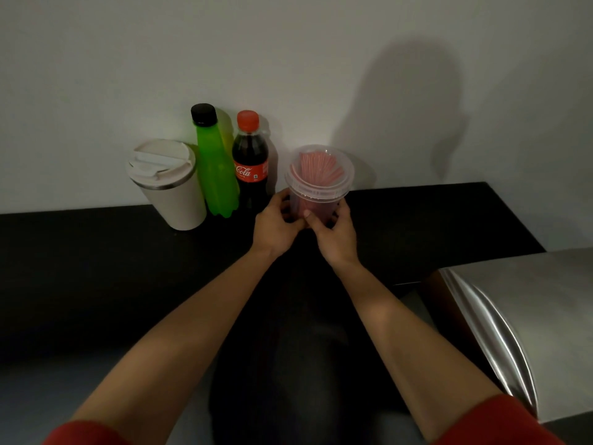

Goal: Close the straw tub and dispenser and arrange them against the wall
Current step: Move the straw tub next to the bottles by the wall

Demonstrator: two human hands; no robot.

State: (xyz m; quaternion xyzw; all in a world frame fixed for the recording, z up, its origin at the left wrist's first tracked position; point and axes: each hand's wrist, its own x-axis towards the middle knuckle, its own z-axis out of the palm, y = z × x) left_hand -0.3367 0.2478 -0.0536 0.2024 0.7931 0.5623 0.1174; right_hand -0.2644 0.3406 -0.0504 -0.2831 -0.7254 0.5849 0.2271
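A clear plastic tub [317, 187] full of red straws stands near the wall on the black counter [96, 258], with its clear lid [321, 170] seated on top. My left hand [277, 224] grips the tub's lower left side. My right hand [333, 232] grips its lower right side, thumb across the front. The tub's base is hidden behind my fingers. A cream tumbler [170, 184] with a shut flip lid stands against the wall at the left.
A green bottle [216, 168] with a black cap and a cola bottle [251, 162] with a red cap stand against the wall between the tumbler and the tub. A brushed-metal appliance [519, 322] sits at the right, past the counter's end.
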